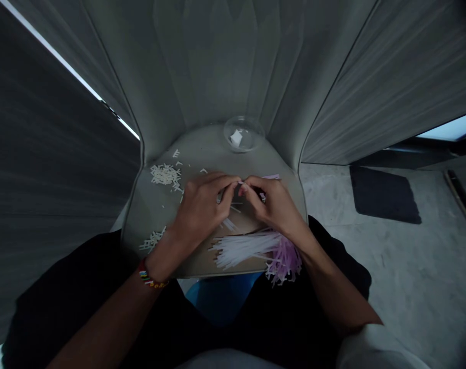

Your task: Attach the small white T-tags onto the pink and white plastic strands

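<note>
A padded grey chair seat (140, 210) carries everything, its tall backrest (213, 56) rising behind the clear bowl (256, 134), which has a white scrap (236, 138) in it. Dark wood-grained panels (56, 133) stand on both sides; well to the bowl's right, a dark mat (384, 195) lies on the pale floor (325, 200).

Nearer the person than the bowl, a small purple piece (241, 182) is pinched between the fingers of the left hand (236, 183) and right hand (245, 185), both closed narrowly. It appears to run left to right, hand to hand; its ends are hidden.

Farther toward the person from the bowl, a bundle of strips (244, 249) lies roughly left to right, white ends left, purple ends right. Left of the bowl is a heap of short white bits (165, 174); a smaller heap (153, 240) sits closer to the person.
</note>
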### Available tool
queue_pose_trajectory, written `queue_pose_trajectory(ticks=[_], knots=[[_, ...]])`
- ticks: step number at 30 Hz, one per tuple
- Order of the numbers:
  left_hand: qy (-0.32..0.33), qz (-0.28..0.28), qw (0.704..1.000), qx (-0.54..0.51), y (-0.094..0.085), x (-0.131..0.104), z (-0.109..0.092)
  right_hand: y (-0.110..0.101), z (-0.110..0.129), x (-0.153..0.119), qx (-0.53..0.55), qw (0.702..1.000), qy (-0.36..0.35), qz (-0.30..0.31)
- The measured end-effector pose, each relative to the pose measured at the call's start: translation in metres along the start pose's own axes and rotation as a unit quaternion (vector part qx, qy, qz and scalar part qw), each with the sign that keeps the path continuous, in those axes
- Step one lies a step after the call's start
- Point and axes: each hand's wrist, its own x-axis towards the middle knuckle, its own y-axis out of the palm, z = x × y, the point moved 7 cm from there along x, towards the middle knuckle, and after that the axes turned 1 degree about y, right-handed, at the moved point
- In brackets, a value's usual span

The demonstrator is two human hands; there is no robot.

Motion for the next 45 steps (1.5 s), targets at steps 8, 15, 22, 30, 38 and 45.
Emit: queue_pose_trajectory(ticks=[8,15,22,30,38,45], knots=[[0.009,0.001,1.0,0.003,0.002,0.0,0.003,0.007,-0.009,0.001,0.075,0.996,0.029,0.028],[-0.016,-0.027,0.998,-0.059,-0.003,0.003,0.005,0.001,-0.01,0.002,0.032,0.998,0.018,0.043],[-0.047,-0.025,0.944,-0.324,-0.013,0.014,0.014,-0.026,0.027,0.011,-0.008,0.991,-0.128,-0.025],[-0.099,-0.05,0.83,-0.547,-0.007,0.011,0.02,-0.034,0.064,0.024,-0.102,0.979,-0.161,0.075],[-0.111,0.14,0.871,-0.457,0.017,-0.005,-0.018,-0.076,0.061,-0.014,-0.071,0.996,-0.032,-0.045],[-0.051,0.169,0.947,-0.267,0.044,-0.056,-0.052,-0.055,0.031,-0.087,-0.022,0.993,0.093,-0.068]])
